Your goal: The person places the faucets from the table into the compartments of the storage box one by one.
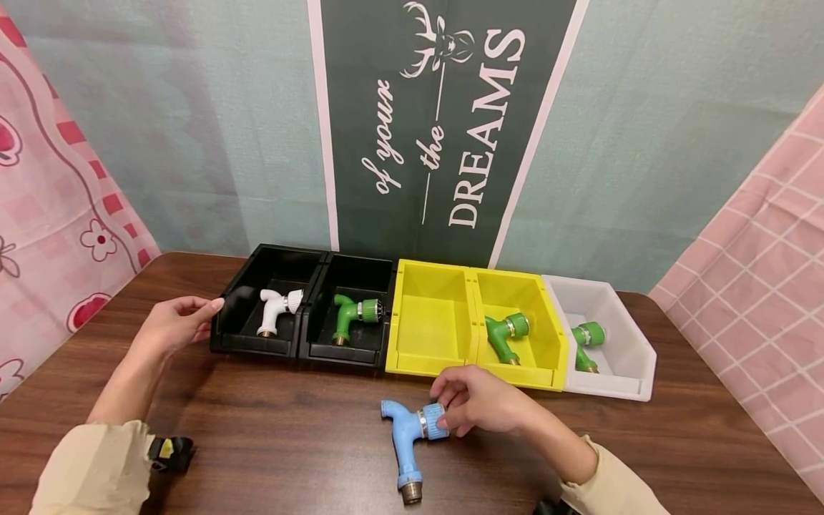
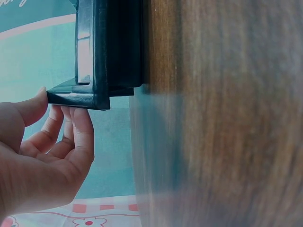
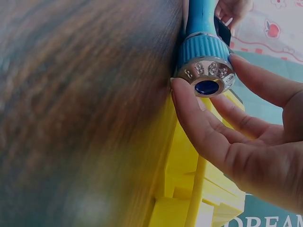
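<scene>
A blue tap [image 1: 404, 438] with a ribbed blue knob and a brass threaded end lies on the wooden table. Thumb and fingers of my right hand [image 1: 484, 402] pinch its knob; in the right wrist view they sit around the knob's silver end cap [image 3: 202, 68]. On the far left, my left hand [image 1: 172, 325] grips the outer side of a black bin [image 1: 252, 344], thumb at the rim and fingers against the wall [image 2: 78, 98]. A white tap [image 1: 273, 309] lies inside that bin.
The bins stand in a row along the table's back. A second black bin [image 1: 341, 355] holds a green tap [image 1: 347, 315]. One yellow bin [image 1: 421, 363] has a bare floor; its yellow neighbour [image 1: 547, 378] and a white bin [image 1: 611, 386] each contain a green tap. Cloth hangs around.
</scene>
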`<state>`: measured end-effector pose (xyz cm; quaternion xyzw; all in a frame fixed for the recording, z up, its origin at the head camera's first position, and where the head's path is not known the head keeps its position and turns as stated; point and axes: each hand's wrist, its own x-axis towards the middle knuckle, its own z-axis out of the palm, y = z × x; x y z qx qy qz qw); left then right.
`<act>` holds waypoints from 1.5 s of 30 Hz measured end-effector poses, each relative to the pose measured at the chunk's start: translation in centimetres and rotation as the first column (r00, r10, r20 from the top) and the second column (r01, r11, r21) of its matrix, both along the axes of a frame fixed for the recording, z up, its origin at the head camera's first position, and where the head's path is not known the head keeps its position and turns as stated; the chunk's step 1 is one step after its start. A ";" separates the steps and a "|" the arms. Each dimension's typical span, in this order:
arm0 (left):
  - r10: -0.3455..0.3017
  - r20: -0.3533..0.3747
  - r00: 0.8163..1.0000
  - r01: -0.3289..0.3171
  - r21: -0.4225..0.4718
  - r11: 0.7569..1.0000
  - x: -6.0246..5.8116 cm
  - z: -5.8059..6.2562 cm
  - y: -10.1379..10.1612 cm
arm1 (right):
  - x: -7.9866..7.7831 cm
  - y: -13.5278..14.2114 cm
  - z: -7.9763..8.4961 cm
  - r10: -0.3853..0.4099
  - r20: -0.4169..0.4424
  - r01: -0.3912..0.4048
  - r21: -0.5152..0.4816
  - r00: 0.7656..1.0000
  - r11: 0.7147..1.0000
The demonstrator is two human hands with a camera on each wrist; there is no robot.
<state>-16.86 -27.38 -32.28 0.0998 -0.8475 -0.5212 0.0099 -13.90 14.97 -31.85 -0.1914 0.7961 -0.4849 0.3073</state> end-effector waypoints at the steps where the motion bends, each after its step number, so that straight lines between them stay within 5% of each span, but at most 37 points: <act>1: 0.001 0.001 1.000 -0.001 -0.003 1.000 0.0 0.0 0.0 | 0.0 0.0 0.0 0.000 0.003 0.000 -0.004 1.000 1.000; 36: -0.006 0.014 1.000 0.005 0.012 1.000 0.0 0.0 -0.1 | 0.0 -0.2 0.6 -0.045 0.030 0.049 -0.136 0.999 0.989; 45: 0.016 0.021 1.000 -0.017 0.053 0.998 -1.4 -2.3 -2.0 | -0.1 -0.1 0.8 -0.059 0.012 0.060 -0.132 0.998 0.989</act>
